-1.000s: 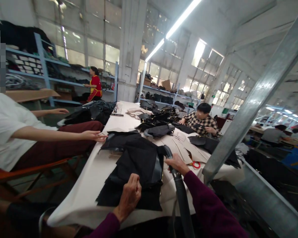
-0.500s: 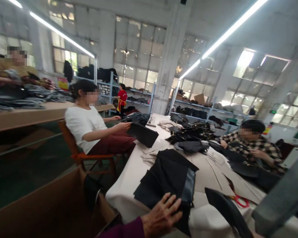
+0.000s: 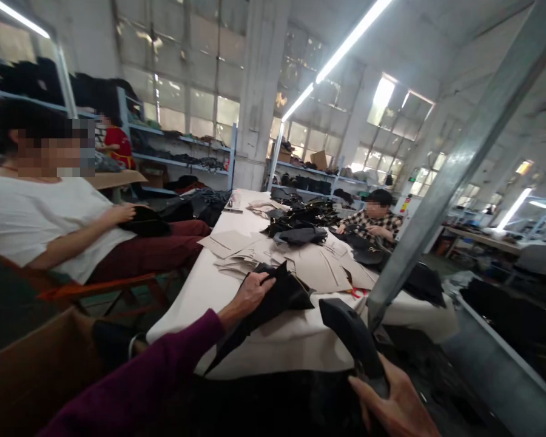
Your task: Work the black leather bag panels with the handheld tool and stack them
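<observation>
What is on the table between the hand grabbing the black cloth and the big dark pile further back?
In the head view, tan paper pattern pieces lie spread between the left hand on the black cloth and the dark pile.

Garment factory floor, pretty clearly. Long white cutting table (image 3: 195, 291) through frame centre, piled with black fabric pieces (image 3: 300, 218) and tan paper patterns (image 3: 318, 270). Metal shelving (image 3: 182, 161) with stacked material along back wall, upper left. Big grid windows (image 3: 218, 109), fluorescent tube lights (image 3: 346, 45) overhead, bare concrete pillar (image 3: 259, 91). Seated workers at left and right of table handling cloth.
</observation>
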`<act>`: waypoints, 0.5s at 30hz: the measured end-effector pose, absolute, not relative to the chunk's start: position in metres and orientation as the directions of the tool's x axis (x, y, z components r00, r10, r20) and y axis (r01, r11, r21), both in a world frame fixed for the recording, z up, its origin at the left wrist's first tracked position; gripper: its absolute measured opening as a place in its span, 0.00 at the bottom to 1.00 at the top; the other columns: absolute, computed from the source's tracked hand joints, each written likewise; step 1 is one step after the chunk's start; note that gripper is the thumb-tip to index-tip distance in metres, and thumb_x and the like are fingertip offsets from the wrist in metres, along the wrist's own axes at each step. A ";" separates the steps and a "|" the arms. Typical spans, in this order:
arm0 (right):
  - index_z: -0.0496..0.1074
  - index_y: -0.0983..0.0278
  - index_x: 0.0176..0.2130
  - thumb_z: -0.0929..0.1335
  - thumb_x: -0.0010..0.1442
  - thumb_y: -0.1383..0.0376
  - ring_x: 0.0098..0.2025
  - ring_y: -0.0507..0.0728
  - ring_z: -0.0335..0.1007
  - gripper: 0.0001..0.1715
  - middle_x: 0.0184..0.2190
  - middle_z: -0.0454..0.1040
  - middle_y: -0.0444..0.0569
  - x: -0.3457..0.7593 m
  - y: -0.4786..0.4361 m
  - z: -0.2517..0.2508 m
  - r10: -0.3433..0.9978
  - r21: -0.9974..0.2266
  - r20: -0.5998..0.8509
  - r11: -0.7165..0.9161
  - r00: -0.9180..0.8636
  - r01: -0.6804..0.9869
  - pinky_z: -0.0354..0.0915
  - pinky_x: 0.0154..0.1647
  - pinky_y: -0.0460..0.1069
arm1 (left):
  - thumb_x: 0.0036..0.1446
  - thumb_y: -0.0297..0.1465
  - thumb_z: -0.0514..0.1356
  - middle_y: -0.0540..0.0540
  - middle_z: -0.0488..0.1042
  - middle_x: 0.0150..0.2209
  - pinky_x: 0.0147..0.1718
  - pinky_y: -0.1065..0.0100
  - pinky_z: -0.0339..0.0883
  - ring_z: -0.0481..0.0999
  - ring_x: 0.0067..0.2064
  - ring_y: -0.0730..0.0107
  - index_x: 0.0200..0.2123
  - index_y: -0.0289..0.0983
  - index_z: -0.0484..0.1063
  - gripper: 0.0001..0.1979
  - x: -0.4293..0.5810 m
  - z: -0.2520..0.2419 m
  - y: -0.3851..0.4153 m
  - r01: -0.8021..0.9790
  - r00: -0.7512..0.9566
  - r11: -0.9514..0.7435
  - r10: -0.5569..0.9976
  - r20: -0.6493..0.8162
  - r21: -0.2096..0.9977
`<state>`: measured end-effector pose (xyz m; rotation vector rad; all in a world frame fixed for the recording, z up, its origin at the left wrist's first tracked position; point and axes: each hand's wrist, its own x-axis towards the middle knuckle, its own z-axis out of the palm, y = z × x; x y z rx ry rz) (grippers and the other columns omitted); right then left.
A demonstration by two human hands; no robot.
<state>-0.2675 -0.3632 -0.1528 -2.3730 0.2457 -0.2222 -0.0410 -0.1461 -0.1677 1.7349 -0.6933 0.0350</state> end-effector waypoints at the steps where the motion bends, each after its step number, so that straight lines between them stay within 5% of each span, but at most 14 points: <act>1: 0.64 0.65 0.30 0.63 0.55 0.58 0.17 0.52 0.65 0.11 0.15 0.65 0.40 -0.270 -0.358 -0.150 -0.234 -0.720 0.072 -0.685 0.969 -0.112 0.62 0.20 0.45 | 0.53 0.38 0.54 0.50 0.67 0.22 0.21 0.72 0.56 0.65 0.22 0.74 0.27 0.32 0.69 0.14 -0.042 -0.165 -0.145 -0.340 0.848 -0.036 -0.445 0.290 0.940; 7: 0.61 0.64 0.31 0.65 0.54 0.63 0.15 0.49 0.63 0.07 0.14 0.62 0.35 -0.274 -0.328 -0.134 -0.181 -0.822 0.061 -0.567 0.982 -0.053 0.59 0.15 0.42 | 0.41 0.30 0.62 0.49 0.72 0.22 0.19 0.74 0.59 0.68 0.19 0.75 0.29 0.30 0.71 0.10 -0.071 -0.160 -0.142 0.117 0.828 0.240 -0.560 0.039 0.964; 15: 0.61 0.63 0.34 0.66 0.53 0.64 0.15 0.48 0.64 0.08 0.19 0.63 0.36 -0.251 -0.298 -0.129 -0.067 -0.849 0.077 -0.527 0.995 0.030 0.60 0.13 0.41 | 0.41 0.25 0.60 0.47 0.75 0.26 0.24 0.74 0.63 0.72 0.24 0.72 0.35 0.31 0.73 0.14 -0.092 -0.164 -0.140 0.141 0.746 0.284 -0.660 0.086 0.948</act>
